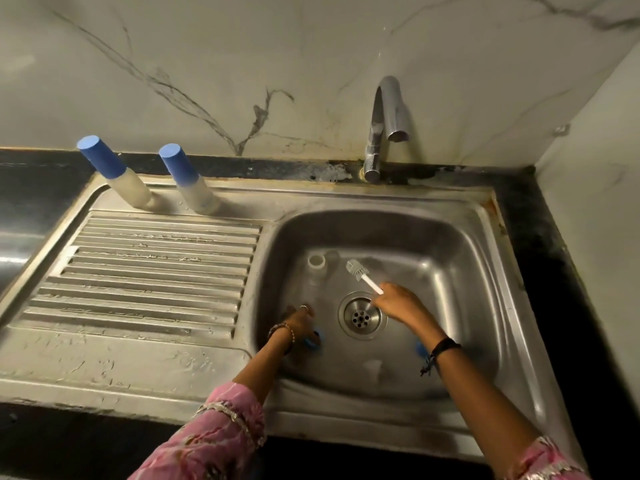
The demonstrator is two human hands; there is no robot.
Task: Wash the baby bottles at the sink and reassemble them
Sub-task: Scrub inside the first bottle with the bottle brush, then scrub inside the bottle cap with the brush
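Low in the basin, right of centre, the right hand curled round the white handle of a brush, wrist bent down over the drain. The brush ran along a slant, its grey bristle head pointing to the upper left of the frame, clear of the sink floor as far as could be told. Left of the drain, the left hand reached down with knuckles up, fingers closed on a blue ring at the basin's lower left. A clear bottle, hard to make out, stood above that hand, its open white mouth facing up. Another blue part showed beside the right wrist. At the upper left of the frame two capped bottles stood on the drainboard, blue caps up, cloudy white bodies.
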